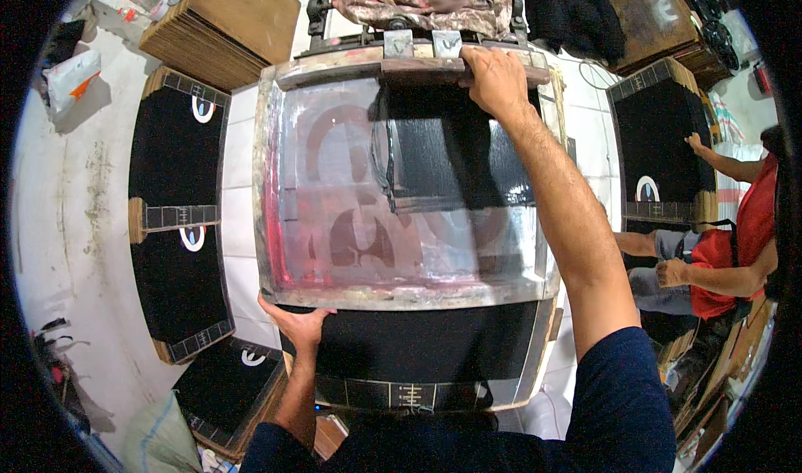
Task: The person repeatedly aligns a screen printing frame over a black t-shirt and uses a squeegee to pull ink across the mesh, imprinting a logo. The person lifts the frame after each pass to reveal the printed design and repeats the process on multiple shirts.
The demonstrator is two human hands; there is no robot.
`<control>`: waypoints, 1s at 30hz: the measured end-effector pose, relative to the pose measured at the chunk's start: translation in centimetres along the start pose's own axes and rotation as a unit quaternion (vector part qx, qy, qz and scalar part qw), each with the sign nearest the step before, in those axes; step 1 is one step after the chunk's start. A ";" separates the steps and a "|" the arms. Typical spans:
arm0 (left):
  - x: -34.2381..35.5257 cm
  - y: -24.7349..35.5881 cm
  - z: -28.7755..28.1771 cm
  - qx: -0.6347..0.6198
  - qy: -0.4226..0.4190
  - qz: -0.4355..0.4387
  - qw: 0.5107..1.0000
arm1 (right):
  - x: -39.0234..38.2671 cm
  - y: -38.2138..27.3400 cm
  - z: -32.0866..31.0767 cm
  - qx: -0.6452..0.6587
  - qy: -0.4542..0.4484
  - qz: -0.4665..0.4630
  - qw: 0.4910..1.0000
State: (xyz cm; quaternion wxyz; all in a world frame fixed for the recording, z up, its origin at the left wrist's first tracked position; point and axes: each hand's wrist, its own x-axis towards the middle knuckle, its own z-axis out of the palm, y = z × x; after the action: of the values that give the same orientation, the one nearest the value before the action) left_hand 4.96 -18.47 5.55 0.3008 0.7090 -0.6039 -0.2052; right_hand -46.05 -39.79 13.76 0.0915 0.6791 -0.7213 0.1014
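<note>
In front of me a screen printing frame [401, 297] with a wooden rim and a translucent mesh lies over a board covered in black fabric [426, 343]. A wide band of black ink [451, 160] covers the mesh's upper right part; faint curved shapes show elsewhere in it. My right hand [497, 80] reaches across and is closed round the right end of a wooden squeegee [422, 70] at the far edge. At the frame's near left corner, my left hand [296, 318] grips the rim, thumb stretched along the edge; its other fingers are partly hidden.
Boards with black fabric and printed eyes stand left [175, 155] and right [660, 139]. A stack of brown boards [230, 22] is at the far left. Stained cloth [426, 1] lies beyond the frame. At the right, another person in a red top [739, 231] is near the boards.
</note>
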 end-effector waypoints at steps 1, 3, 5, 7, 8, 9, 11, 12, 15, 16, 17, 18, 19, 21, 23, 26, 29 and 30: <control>0.0 0.1 -0.1 0.007 -0.002 -0.007 1.000 | -0.5 -0.1 -0.1 -0.015 -0.027 0.003 1.000; -0.1 0.3 -0.2 0.024 -0.005 -0.025 0.999 | -2.4 -0.8 -0.6 -0.007 -0.026 0.003 1.000; -0.2 0.5 -0.2 0.042 -0.004 -0.031 0.999 | -5.7 -2.3 -1.8 0.000 -0.006 -0.003 1.000; -0.2 0.7 -0.2 0.045 -0.009 -0.040 0.998 | -9.9 -4.6 -3.3 0.003 -0.015 0.020 1.000; -0.2 0.7 -0.3 0.046 -0.010 -0.035 0.998 | -11.7 -5.5 -4.1 0.002 -0.032 0.024 0.999; -0.1 0.7 -0.2 0.044 -0.002 -0.014 0.999 | -12.8 -6.0 -4.9 0.004 -0.065 0.030 0.997; 0.0 0.7 -0.2 0.055 -0.014 -0.028 0.998 | -13.1 -6.2 -5.6 0.003 -0.102 0.030 0.994; -0.1 0.6 -0.2 0.059 -0.016 -0.030 0.998 | -12.2 -5.6 -5.6 0.024 -0.105 0.023 0.994; -0.2 0.3 -0.1 0.048 -0.005 0.004 0.999 | -7.0 -2.9 -4.2 0.048 -0.131 0.039 0.989; -0.2 0.2 -0.1 0.049 0.001 0.019 0.999 | -5.6 -2.4 -3.3 0.022 -0.060 0.026 0.998; -0.2 0.1 0.0 0.041 0.003 0.010 0.999 | -4.0 -1.9 -2.3 -0.007 -0.003 0.028 1.000; -0.2 -0.1 0.1 0.033 0.005 0.011 0.999 | -2.6 -1.5 -1.4 -0.017 0.067 0.018 0.997; -0.2 -0.2 0.1 0.024 0.005 0.019 1.000 | -1.5 -1.0 -0.7 -0.004 0.063 0.026 0.998; -0.1 -0.5 0.2 0.017 0.005 0.037 0.999 | -0.8 -0.4 0.2 -0.018 0.071 0.008 0.997; -0.2 -0.7 0.1 0.030 0.002 0.041 0.999 | -1.6 -0.5 0.0 -0.008 0.024 0.012 1.000; -0.2 -0.6 0.1 0.036 0.003 0.028 0.999 | -5.0 -2.0 -1.5 -0.013 -0.025 0.023 0.999; -0.4 -0.4 0.0 0.051 -0.010 0.007 0.999 | -10.4 -4.8 -3.7 -0.004 -0.030 0.025 0.999; -0.4 -0.3 -0.1 0.064 -0.009 0.004 0.998 | -12.4 -5.8 -4.3 -0.020 -0.032 0.024 0.999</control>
State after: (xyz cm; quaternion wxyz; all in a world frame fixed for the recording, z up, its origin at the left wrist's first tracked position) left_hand 5.15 -18.02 5.36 0.2499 0.7222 -0.6218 -0.1713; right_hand -39.54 -27.00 14.68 0.0793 0.6622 -0.7421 0.0668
